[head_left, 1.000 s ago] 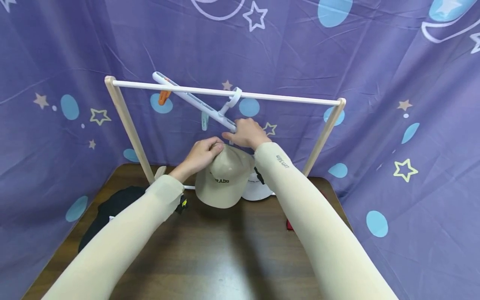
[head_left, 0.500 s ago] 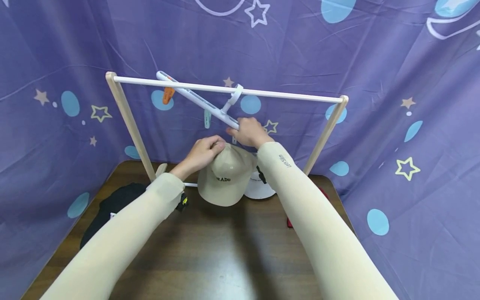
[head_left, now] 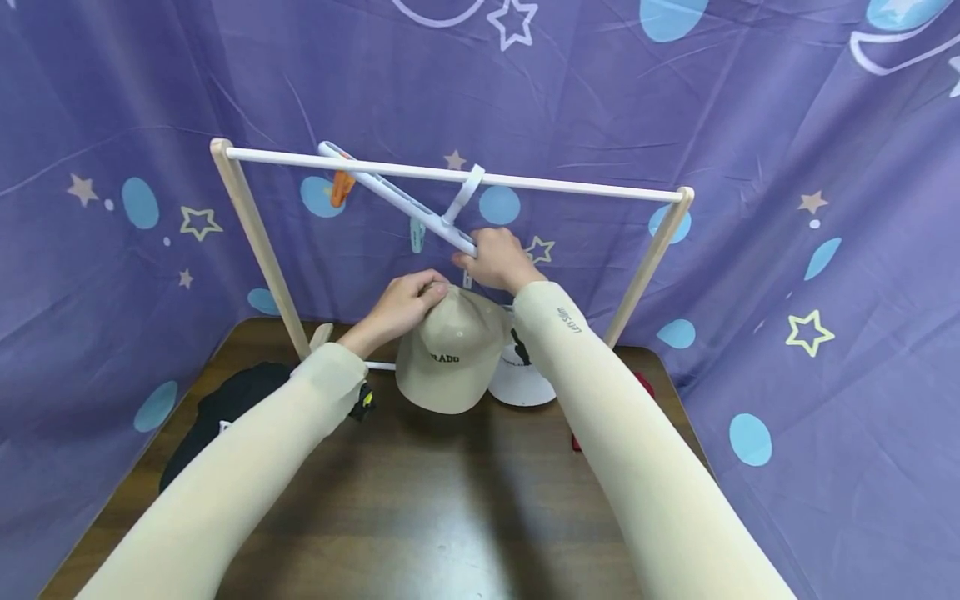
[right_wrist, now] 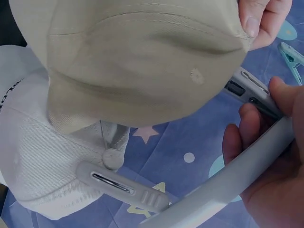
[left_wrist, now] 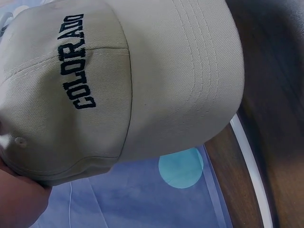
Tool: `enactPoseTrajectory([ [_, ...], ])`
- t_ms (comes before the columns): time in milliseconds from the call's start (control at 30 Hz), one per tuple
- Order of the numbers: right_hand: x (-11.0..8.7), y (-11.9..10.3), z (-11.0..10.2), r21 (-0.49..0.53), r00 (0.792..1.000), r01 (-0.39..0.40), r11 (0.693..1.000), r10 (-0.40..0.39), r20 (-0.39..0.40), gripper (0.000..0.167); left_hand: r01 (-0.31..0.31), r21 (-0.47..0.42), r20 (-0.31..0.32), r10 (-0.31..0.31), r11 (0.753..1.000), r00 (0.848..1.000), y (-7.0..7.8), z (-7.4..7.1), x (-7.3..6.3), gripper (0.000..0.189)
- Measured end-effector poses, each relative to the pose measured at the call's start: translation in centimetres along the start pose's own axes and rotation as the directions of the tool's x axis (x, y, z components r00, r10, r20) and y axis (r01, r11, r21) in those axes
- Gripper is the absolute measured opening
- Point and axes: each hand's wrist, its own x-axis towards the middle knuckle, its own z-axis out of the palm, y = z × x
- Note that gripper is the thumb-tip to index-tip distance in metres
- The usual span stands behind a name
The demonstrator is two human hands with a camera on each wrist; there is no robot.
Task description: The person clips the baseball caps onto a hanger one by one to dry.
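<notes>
Moved: hanger (head_left: 408, 205) has turned slightly, its far end and orange clip (head_left: 342, 189) now farther right along the rail (head_left: 435, 172); your hands have barely shifted.
Left side: table (head_left: 442, 500) edge runs just beyond a black fabric item (head_left: 232, 400), partly under your left sleeve.
Left post (head_left: 262, 250): pale wood, leaning; your left forearm passes in front of its foot.
Open room: space between orange clip and teal clip (head_left: 417, 235), both hanging from the long, slotted plastic hanger.
Left hand (head_left: 405, 304): you pinch the beige cap at its crown, thumb on the near side.
Beige cap (head_left: 453, 346): held below the hanger, brim down and toward you; woven cloth, stitched curved brim, dark raised COLORADO lettering.
Right hand (head_left: 497, 258): you grip the hanger's near end, a pale clip (right_wrist: 247, 90) between thumb and fingers, its tip at the beige cap's edge; can't tell if it bites.
White cap (head_left: 522, 385): crowds in behind the beige cap's right side, ribbed cloth, another clip (right_wrist: 126, 187) against it; your right sleeve hides part.
Right post (head_left: 648, 267): same wood, well apart from your right hand.
Right side: red item (head_left: 643, 383) mostly hidden by your right sleeve, near the table edge.
</notes>
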Motion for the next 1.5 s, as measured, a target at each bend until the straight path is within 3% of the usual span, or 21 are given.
enactPoseTrajectory([
  [500, -0.08, 0.01, 0.26, 0.065, 1.0, 0.006, 0.998, -0.005, -0.015, 0.032, 0.02, -0.007, 0.019, -0.02, 1.0, 1.0, -0.7, 0.56, 0.18, 0.028],
  [833, -0.31, 0.16, 0.56, 0.153, 1.0, 0.001, 0.988, 0.001, -0.01, 0.035, 0.026, -0.032, -0.001, -0.026, 0.999, 1.0, -0.44, 0.78, 0.3, 0.029],
  [1300, -0.38, 0.11, 0.74, 0.215, 1.0, -0.006, 0.977, 0.011, -0.021, 0.032, 0.015, -0.065, -0.043, -0.017, 0.998, 0.999, -0.01, 0.35, 0.22, 0.03],
  [1500, -0.45, 0.35, 0.85, 0.226, 1.0, 0.001, 0.974, 0.005, -0.03, 0.033, 0.036, -0.108, -0.066, -0.043, 0.994, 0.997, -0.15, 0.69, 0.31, 0.03],
])
